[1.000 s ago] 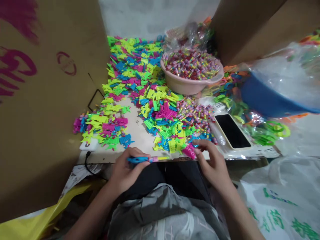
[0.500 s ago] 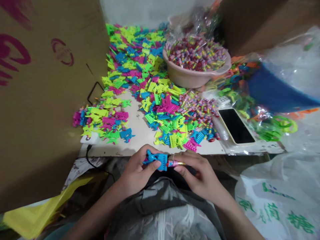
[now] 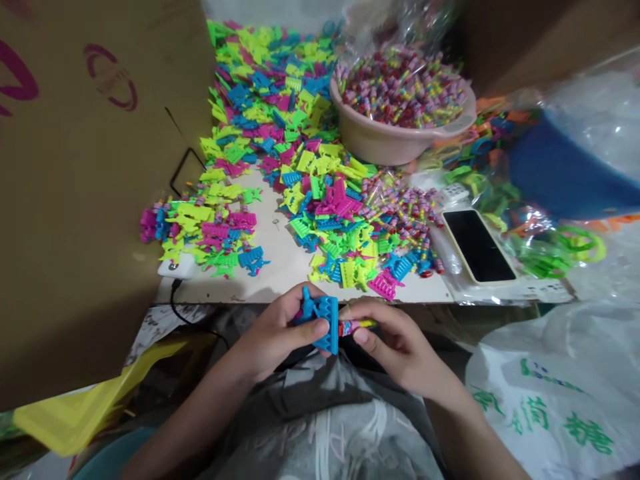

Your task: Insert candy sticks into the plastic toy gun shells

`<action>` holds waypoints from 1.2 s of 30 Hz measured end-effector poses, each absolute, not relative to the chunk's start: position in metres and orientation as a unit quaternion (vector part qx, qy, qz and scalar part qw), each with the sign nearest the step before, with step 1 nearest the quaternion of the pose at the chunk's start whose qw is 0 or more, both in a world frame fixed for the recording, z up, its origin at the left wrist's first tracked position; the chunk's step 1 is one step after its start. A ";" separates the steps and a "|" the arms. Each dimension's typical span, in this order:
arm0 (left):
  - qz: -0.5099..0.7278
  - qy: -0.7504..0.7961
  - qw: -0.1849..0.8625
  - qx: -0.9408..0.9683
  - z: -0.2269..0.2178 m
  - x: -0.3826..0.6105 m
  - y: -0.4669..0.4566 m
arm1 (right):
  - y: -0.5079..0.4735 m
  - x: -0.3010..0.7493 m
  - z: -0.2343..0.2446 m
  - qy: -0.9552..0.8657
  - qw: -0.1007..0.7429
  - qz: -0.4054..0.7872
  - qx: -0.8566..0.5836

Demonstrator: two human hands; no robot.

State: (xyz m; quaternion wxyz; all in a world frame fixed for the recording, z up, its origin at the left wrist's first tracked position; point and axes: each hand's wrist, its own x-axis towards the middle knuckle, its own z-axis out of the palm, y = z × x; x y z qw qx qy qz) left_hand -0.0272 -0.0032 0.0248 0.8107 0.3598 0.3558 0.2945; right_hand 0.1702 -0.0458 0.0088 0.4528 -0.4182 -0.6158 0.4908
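Observation:
Just in front of the table edge, my left hand [image 3: 280, 333] is closed around a blue plastic toy piece [image 3: 327, 323] with a ridged, panel-like end facing right. My right hand [image 3: 393, 340] pinches a small wrapped candy tube [image 3: 349, 327], pink and red with a yellow tail, close to the panel of the blue piece. Whether the tube touches the panel I cannot tell. Beyond the hands lies a pile of similar plastic pieces [image 3: 330, 227] in yellow, green, pink and blue. Loose wrapped candy tubes [image 3: 405, 207] lie beside that pile.
A pink basin [image 3: 395, 143] full of candy tubes stands at the back. To its right front lies a phone [image 3: 479, 247], near bagged green rings [image 3: 575, 250]. A cardboard box [image 3: 100, 200] walls the left side. A smaller heap [image 3: 215, 230] sits at the table's left.
The blue piece has turned in my left hand, so its ridged panel now stands more upright. My right hand still holds the candy tube beside it. The camera view has shifted slightly.

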 end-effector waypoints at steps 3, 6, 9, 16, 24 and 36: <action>0.279 0.356 0.822 0.347 0.023 -0.026 -0.005 | -0.047 0.169 0.006 -0.594 0.461 0.509 -0.418; 0.274 0.354 0.826 0.342 0.022 -0.026 -0.006 | -0.048 0.169 0.005 -0.575 0.466 0.531 -0.412; 0.279 0.362 0.809 0.370 0.020 -0.027 -0.006 | -0.049 0.168 0.005 -0.571 0.455 0.550 -0.406; 0.259 0.396 0.696 0.540 0.017 -0.034 -0.002 | -0.054 0.160 -0.001 -0.578 0.462 0.518 -0.428; 0.283 0.428 0.612 0.602 0.016 -0.032 -0.012 | -0.059 0.153 0.005 -0.676 0.444 0.327 -0.490; 0.231 0.434 0.710 0.505 0.009 -0.051 -0.002 | -0.041 0.152 -0.009 -0.593 0.403 0.511 -0.474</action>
